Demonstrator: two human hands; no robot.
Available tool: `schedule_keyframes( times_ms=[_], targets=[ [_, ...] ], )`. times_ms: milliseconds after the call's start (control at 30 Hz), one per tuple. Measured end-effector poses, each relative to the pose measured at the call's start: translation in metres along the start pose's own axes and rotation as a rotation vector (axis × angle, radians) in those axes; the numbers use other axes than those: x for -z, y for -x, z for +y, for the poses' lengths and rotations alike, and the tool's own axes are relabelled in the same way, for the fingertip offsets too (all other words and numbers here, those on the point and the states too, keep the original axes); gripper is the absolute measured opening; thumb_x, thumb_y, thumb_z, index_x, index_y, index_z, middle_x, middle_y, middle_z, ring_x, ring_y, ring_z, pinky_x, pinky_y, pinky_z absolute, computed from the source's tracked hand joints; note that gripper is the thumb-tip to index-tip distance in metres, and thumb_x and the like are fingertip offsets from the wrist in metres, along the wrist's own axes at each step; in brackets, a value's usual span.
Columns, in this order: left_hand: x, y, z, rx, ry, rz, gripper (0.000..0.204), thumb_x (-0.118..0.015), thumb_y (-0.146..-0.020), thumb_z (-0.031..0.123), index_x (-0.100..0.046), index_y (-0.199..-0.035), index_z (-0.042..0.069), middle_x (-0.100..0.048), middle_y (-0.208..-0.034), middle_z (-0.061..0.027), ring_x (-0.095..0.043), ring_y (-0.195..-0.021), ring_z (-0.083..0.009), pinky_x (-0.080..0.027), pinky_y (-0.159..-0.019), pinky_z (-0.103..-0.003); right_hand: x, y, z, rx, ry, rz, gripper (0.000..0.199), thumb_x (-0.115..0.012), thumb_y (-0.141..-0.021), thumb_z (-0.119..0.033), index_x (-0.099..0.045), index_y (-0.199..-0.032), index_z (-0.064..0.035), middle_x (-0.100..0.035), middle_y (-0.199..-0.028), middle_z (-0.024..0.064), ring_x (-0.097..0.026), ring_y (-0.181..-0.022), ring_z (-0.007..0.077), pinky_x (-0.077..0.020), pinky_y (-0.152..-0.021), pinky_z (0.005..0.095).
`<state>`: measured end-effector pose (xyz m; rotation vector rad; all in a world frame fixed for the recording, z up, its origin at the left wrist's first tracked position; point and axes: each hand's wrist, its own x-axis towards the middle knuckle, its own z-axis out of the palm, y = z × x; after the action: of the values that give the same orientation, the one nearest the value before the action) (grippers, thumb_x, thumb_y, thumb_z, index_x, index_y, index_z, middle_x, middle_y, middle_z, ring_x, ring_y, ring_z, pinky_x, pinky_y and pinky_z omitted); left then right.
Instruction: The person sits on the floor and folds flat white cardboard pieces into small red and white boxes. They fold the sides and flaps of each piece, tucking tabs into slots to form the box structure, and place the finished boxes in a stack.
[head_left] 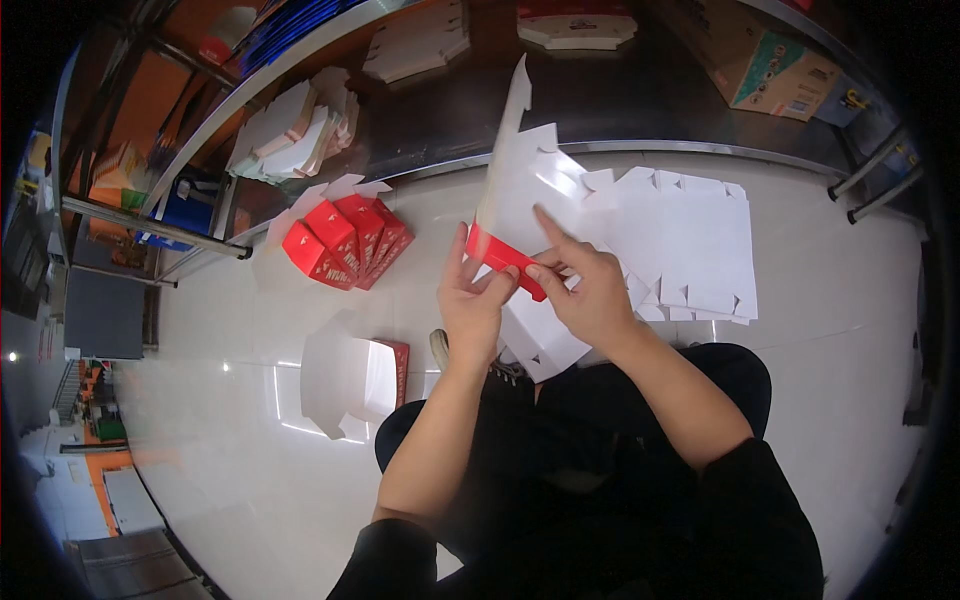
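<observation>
Between my hands is a partly folded food box [505,262], its outside red and its inside white. My left hand [472,305] grips the near red panel, thumb on its face and other fingers raised along the side. My right hand [592,290] pinches the right end of that panel, with the index finger stretched over the white inside. A tall white flap stands up at the box's far left. Beneath and to the right, flat white box blanks [690,240] lie overlapping on the floor.
Nested red boxes [350,240] stand to the left on the glossy tiled floor [220,420]. An open white-lined box [345,375] lies nearer my left knee. Ahead, a metal shelf [480,105] bears stacks of blanks [300,130] and a cardboard carton [765,70].
</observation>
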<state>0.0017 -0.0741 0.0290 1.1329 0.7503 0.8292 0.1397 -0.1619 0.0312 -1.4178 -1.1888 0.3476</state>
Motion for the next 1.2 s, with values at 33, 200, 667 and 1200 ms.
schedule_keyframes(
  times_ms=[33,200,667,1200],
  targets=[
    [0.002,0.0,0.002,-0.017,-0.011,-0.021,0.097,-0.075,-0.083,-0.001,-0.017,-0.16,0.003,-0.043,-0.151,-0.0244,-0.06,-0.124,-0.033,-0.054,-0.099,-0.04,0.004,-0.002,-0.005,-0.12,-0.113,-0.013,0.053,-0.072,-0.088,-0.005,-0.057,-0.138,-0.002,-0.076,-0.094,0.0118,-0.071,-0.079,0.0181,-0.0537,-0.074,0.0288],
    [0.009,-0.002,-0.005,-0.445,-0.55,-0.228,0.142,-0.094,-0.063,0.021,0.008,-0.16,0.007,-0.025,-0.159,-0.0268,-0.038,-0.143,-0.0366,-0.04,-0.112,-0.047,0.028,-0.015,-0.002,-0.388,-0.528,-0.077,0.072,-0.072,-0.089,-0.005,-0.039,-0.153,-0.006,-0.076,-0.097,0.0104,-0.069,-0.09,0.0128,-0.053,-0.084,0.0265],
    [0.029,-0.015,-0.004,-0.098,0.134,0.089,0.104,-0.074,-0.087,0.035,-0.005,-0.163,0.026,-0.021,-0.165,-0.0065,-0.019,-0.152,-0.0376,-0.023,-0.119,-0.058,0.052,-0.022,-0.01,-0.427,-0.429,-0.523,0.038,-0.065,-0.099,-0.026,-0.059,-0.129,-0.0039,-0.068,-0.12,0.0104,-0.065,-0.11,0.0197,-0.0509,-0.097,0.0364],
    [-0.003,0.016,-0.002,-0.228,-0.327,-0.119,0.053,-0.078,-0.087,0.005,-0.06,-0.136,-0.002,-0.072,-0.119,-0.0189,-0.068,-0.106,-0.0146,-0.05,-0.097,-0.031,0.037,-0.017,0.006,-0.18,-0.378,-0.092,0.02,-0.069,-0.096,-0.015,-0.072,-0.106,0.002,-0.073,-0.096,0.006,-0.064,-0.086,0.0103,-0.0512,-0.078,0.0253]
  ],
)
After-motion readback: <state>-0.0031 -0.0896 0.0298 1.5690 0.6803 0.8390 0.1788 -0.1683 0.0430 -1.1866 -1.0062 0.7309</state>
